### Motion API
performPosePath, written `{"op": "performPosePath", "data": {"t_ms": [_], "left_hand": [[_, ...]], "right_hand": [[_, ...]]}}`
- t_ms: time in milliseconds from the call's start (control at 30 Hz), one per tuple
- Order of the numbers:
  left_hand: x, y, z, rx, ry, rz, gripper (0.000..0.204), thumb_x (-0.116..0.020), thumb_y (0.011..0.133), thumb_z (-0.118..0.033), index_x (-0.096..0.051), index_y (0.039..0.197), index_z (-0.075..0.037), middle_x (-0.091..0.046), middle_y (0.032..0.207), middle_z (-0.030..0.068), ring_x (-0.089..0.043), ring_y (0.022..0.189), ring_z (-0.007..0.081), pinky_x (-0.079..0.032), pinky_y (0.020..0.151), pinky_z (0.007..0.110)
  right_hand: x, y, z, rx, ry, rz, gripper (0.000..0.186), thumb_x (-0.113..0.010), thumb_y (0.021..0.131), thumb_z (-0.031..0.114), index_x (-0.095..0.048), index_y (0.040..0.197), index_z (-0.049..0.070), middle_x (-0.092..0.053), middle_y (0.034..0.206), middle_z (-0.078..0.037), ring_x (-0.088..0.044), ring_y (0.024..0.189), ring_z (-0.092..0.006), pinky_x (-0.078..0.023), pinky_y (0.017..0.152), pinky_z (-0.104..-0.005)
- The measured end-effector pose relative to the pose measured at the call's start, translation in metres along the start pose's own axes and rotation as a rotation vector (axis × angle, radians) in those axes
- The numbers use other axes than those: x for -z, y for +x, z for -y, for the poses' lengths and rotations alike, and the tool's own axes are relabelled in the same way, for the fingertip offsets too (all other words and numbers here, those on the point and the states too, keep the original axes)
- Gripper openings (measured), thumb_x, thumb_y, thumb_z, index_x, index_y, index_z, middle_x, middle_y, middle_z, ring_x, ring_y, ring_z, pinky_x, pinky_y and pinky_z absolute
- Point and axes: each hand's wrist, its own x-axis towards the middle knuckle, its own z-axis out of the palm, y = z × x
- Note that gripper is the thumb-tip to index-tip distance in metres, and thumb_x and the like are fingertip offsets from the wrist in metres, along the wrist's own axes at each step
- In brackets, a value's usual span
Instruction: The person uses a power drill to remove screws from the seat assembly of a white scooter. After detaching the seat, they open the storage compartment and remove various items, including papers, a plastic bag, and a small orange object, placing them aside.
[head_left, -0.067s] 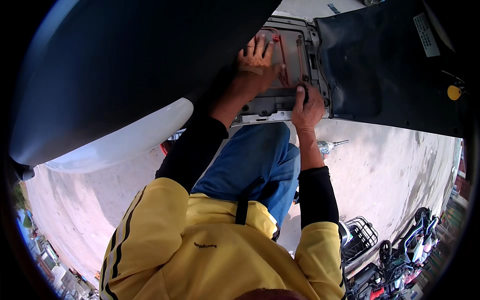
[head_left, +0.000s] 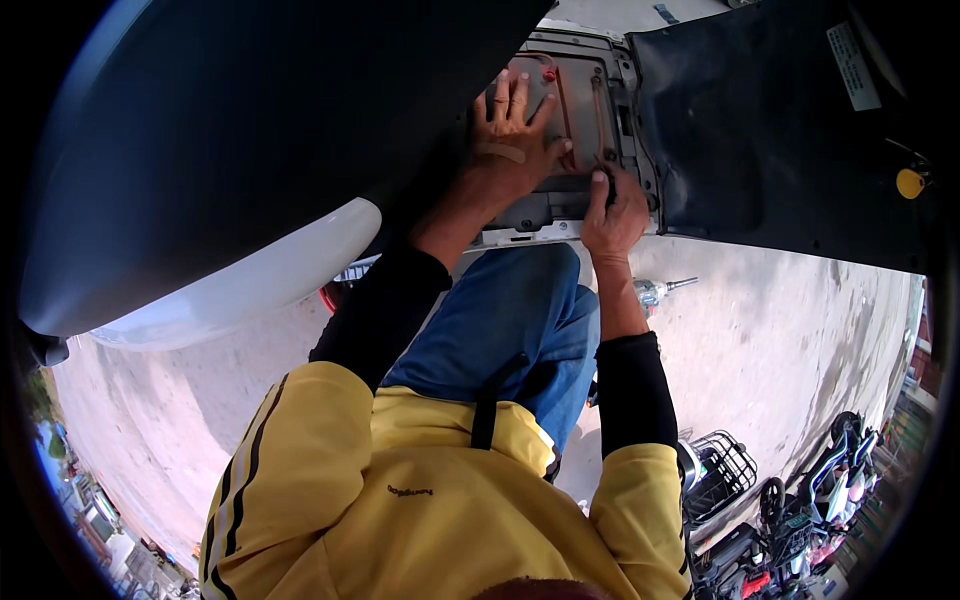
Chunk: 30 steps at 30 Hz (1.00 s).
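My left hand (head_left: 512,148) lies palm down with its fingers spread on a grey panel (head_left: 580,95) framed by a grey rim. A strip like a plaster crosses the back of that hand. Close to its thumb a red cable (head_left: 567,118) runs over the panel, with a red fitting at the far end. My right hand (head_left: 615,215) is at the panel's near right corner, thumb up and fingers curled under. What those fingers grip is hidden. A reddish-brown strip (head_left: 599,110) leads along the panel toward that hand.
A large dark seat-like body (head_left: 250,130) with a white shell (head_left: 250,270) looms at the left. A black mat (head_left: 760,140) is folded out to the right. On the concrete (head_left: 790,330) lies a power tool (head_left: 652,292). Scooters (head_left: 835,490) and a wire basket (head_left: 722,470) stand lower right.
My left hand has slid slightly toward me and its fingers are spread a little wider. The right hand has hardly moved.
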Motion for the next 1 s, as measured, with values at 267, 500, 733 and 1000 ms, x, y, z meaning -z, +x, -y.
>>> {"op": "performPosePath", "data": {"t_ms": [267, 500, 733, 1000], "left_hand": [[-0.002, 0.015, -0.011, 0.023, -0.03, -0.062, 0.066, -0.049, 0.102, -0.062, -0.045, 0.159, -0.029, -0.021, 0.171, 0.0211, -0.006, 0.161, 0.0415, 0.004, 0.123, 0.067], [0.006, 0.0, -0.009, 0.001, -0.075, -0.001, 0.06, -0.051, 0.103, -0.055, -0.047, 0.157, -0.028, -0.024, 0.17, 0.0212, -0.008, 0.16, 0.0416, 0.002, 0.123, 0.067], [0.027, -0.026, -0.014, -0.014, -0.151, 0.008, 0.05, -0.058, 0.103, -0.044, -0.056, 0.149, -0.024, -0.03, 0.166, 0.026, -0.017, 0.158, 0.0455, -0.007, 0.123, 0.069], [0.036, -0.038, -0.01, -0.029, -0.133, 0.004, 0.051, -0.058, 0.103, -0.043, -0.055, 0.149, -0.02, -0.029, 0.166, 0.0266, -0.018, 0.157, 0.0456, -0.009, 0.123, 0.069]], "right_hand": [[-0.003, 0.004, -0.009, 0.002, 0.0, -0.018, 0.021, -0.061, 0.1, 0.023, -0.073, 0.108, 0.008, -0.072, 0.097, -0.014, -0.069, 0.09, -0.0375, -0.052, 0.08, -0.0443], [-0.003, 0.001, -0.007, 0.008, -0.011, -0.017, 0.021, -0.062, 0.099, 0.024, -0.072, 0.109, 0.009, -0.071, 0.097, -0.013, -0.068, 0.09, -0.0374, -0.052, 0.079, -0.0448], [-0.002, 0.001, -0.005, 0.011, 0.008, -0.025, 0.02, -0.063, 0.099, 0.023, -0.073, 0.107, 0.008, -0.072, 0.096, -0.013, -0.069, 0.089, -0.0374, -0.052, 0.079, -0.0448], [-0.002, 0.0, -0.008, -0.001, 0.009, -0.03, 0.02, -0.063, 0.099, 0.024, -0.073, 0.107, 0.008, -0.071, 0.095, -0.014, -0.069, 0.089, -0.0378, -0.052, 0.079, -0.0452]]}}
